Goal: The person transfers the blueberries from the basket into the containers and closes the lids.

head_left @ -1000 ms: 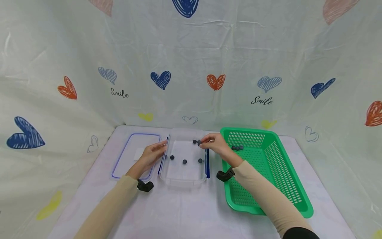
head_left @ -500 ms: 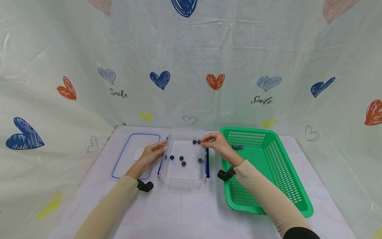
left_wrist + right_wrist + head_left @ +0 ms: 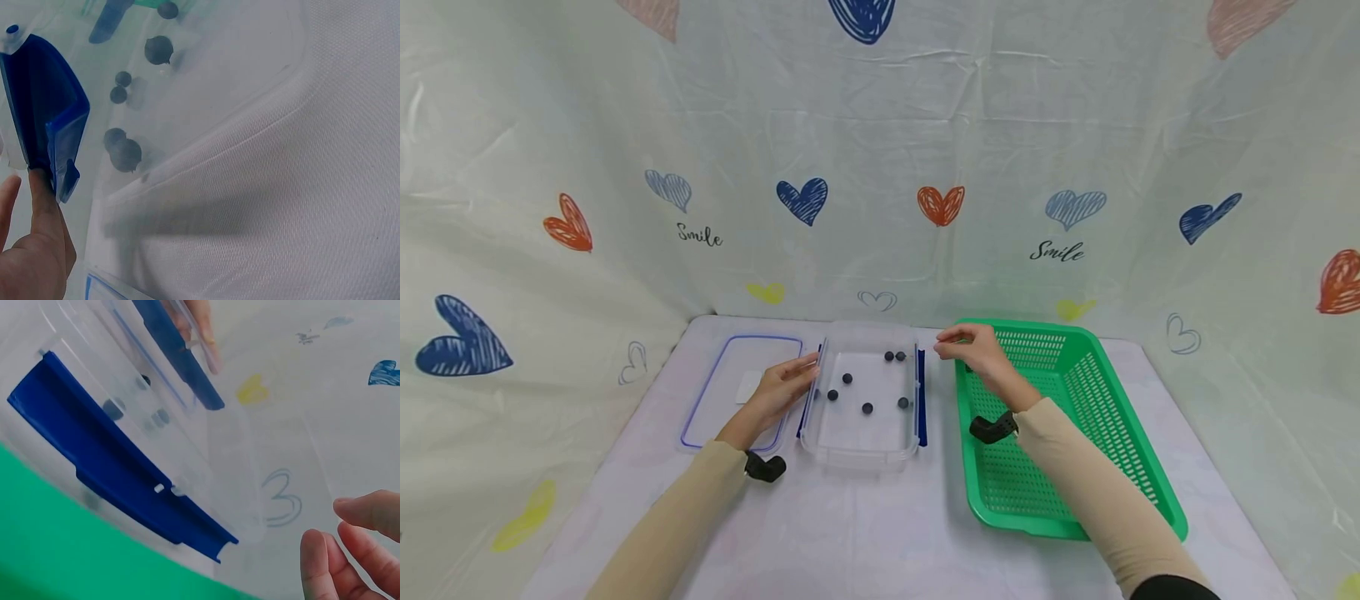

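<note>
A clear plastic box (image 3: 859,457) with blue side latches stands mid-table. Several small dark round balls (image 3: 867,408) lie scattered on its floor; two sit close together at the far right corner. My left hand (image 3: 777,389) is at the box's left side, and in the left wrist view its nearly straight fingers (image 3: 42,203) touch the lowered blue latch (image 3: 69,103). My right hand (image 3: 981,354) hovers over the left rim of the green basket (image 3: 970,475). Its fingers are loosely bent, with a gap between thumb and fingertips and nothing between them in the right wrist view.
Left of the box lies a clear lid (image 3: 707,387) with a blue seal, partly behind my left hand. The perforated green basket takes up the table's right side. A curtain (image 3: 880,250) printed with hearts hangs behind the table.
My right hand has drawn away from the box, rightward to the basket's edge. One more loose ball appears in the box and has rolled back and left. My left hand has stayed put.
</note>
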`<action>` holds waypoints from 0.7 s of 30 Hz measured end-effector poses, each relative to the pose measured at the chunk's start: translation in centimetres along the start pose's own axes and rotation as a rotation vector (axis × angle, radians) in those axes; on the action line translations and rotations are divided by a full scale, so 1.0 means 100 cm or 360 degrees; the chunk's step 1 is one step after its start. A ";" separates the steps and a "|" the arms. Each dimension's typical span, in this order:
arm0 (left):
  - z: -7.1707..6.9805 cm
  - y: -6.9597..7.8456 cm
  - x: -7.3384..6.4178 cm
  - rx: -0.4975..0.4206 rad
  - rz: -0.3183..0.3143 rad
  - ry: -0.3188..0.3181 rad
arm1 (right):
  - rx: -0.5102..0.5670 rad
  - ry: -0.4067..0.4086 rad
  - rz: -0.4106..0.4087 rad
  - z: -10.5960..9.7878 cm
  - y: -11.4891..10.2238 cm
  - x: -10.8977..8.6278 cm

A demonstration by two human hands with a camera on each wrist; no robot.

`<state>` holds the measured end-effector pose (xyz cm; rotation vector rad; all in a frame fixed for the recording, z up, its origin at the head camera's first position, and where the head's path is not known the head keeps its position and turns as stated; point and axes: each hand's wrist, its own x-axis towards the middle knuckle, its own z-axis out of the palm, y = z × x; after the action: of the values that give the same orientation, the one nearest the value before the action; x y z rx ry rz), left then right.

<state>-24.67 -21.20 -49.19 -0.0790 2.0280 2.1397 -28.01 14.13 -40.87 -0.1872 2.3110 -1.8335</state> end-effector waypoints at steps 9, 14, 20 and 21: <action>-0.001 -0.001 -0.001 0.0006 0.0000 0.0008 | 0.0008 0.0085 0.0003 -0.025 0.007 -0.001; -0.001 0.000 -0.001 0.0026 -0.0004 0.0001 | 0.0019 0.0126 -0.0016 -0.036 0.013 -0.003; -0.001 0.001 -0.001 0.0035 -0.0013 0.0005 | 0.0033 0.0120 -0.0098 -0.049 0.023 -0.007; -0.001 0.001 -0.002 0.0033 -0.0013 0.0006 | 0.0022 0.0121 -0.0102 -0.051 0.024 -0.007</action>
<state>-24.53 -21.28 -49.11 -0.0887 2.0480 2.1148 -28.42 19.67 -42.08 -0.1951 2.3683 -1.9189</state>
